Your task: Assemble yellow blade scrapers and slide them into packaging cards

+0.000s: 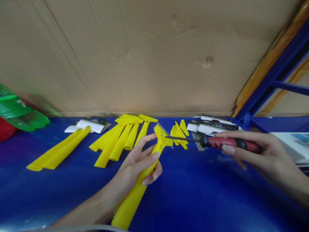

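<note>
At the far left, a green bag (23,111) stands beside something red (7,127). Next, two handles (64,149), yellow, lie side by side, their far ends at some packets (91,124). Right of these is a pile (109,146) of yellow, T-headed tools.

Nearer, the left hand (137,166) grips a yellow scraper (135,196), slanting from near left to far right, mid-scene; hand and tool cover part of the table. Further right, the screwdriver (224,143) is gripped in the right hand (270,158), its tip at the scraper's head; whether it sits in a screw, I cannot tell. Its shaft crosses before small pieces (178,133), yellow and pointed. Beyond its handle lie cards (212,127); a white sheet (287,145) is at the right.

The table (193,199) is blue, backed by cardboard (154,58), with a blue frame (272,71) at right.

Counted: one scraper held, one screwdriver, two left handles. Pile, pieces, packets and cards overlap too much for sure counts.
</note>
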The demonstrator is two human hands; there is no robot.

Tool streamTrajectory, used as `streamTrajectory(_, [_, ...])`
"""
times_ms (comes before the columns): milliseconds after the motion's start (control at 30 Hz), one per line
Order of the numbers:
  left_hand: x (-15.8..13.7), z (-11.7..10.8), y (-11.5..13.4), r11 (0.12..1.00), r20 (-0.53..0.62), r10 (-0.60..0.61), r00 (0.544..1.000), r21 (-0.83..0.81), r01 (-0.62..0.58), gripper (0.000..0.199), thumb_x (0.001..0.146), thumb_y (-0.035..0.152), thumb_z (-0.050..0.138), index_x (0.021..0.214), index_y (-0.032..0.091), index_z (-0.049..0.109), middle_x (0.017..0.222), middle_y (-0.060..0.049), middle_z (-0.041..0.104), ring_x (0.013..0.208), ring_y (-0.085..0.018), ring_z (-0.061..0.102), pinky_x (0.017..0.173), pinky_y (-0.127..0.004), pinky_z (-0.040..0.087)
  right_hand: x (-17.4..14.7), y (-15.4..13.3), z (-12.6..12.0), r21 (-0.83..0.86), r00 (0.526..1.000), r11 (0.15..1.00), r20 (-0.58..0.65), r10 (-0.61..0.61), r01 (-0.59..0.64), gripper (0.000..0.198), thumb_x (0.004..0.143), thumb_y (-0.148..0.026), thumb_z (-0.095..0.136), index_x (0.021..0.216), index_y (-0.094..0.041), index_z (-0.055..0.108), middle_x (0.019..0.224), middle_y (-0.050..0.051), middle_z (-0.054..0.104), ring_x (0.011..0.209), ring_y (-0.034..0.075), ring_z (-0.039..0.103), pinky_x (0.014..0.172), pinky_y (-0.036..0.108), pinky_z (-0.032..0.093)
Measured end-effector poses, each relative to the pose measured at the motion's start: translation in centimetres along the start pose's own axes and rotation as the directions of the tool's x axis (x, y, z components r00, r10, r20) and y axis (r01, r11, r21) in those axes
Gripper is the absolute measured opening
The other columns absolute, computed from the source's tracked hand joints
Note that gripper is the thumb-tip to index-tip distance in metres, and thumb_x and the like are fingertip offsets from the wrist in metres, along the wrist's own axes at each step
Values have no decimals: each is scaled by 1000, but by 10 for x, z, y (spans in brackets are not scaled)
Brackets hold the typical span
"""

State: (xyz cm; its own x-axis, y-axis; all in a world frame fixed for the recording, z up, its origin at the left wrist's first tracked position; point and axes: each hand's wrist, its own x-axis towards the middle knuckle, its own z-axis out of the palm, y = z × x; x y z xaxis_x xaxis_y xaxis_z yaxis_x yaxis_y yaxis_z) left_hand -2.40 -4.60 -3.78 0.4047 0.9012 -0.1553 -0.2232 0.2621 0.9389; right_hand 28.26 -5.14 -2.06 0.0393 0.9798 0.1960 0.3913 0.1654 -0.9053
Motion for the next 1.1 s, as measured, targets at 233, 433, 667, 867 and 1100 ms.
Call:
streamTrajectory(233, [-1,1,-4,1000,5,6,1000,-26,-6,60,94,36,74,141,22,39,58,5,63,40,-3,36,42,-16,20,-3,-4,5,-24,999,1000,-39,-4,3,37,73,-47,89,102,-24,88,50,0,61,43,12,47,39,24,36])
streamTrajectory(433, [2,1,-12,998,31,48,998,-50,-47,60,95,35,72,143,21,38,58,4,63,37,-4,32,39,-17,20,-7,-7,12,32,996,999,-92,5,-2,36,69,-45,92,99,-25,88,49,-2,58,43,12,46,40,25,36])
streamTrajectory(667, [2,1,-12,997,29,48,998,-59,-46,61,95,34,72,144,21,38,56,5,63,37,-3,28,40,-17,22,-3,-6,5,-26,999,1000,-37,-4,3,38,72,-45,90,101,-22,87,52,0,64,42,12,48,39,24,38])
streamTrajectory(867, [0,2,-6,999,23,1,1000,-38,0,65,94,37,74,144,21,36,57,5,63,40,-4,33,41,-17,22,-3,-3,2,-62,999,997,-28,-44,42,40,69,-46,92,101,-23,88,65,4,75,43,11,51,39,23,42])
streamTrajectory(1100, [0,3,-15,995,-27,102,994,8,-102,57,96,38,71,142,22,41,60,4,64,38,-5,38,40,-19,22,-4,-12,3,-230,985,961,-42,-169,155,34,73,-49,88,99,-28,88,93,7,85,67,24,74,51,29,57])
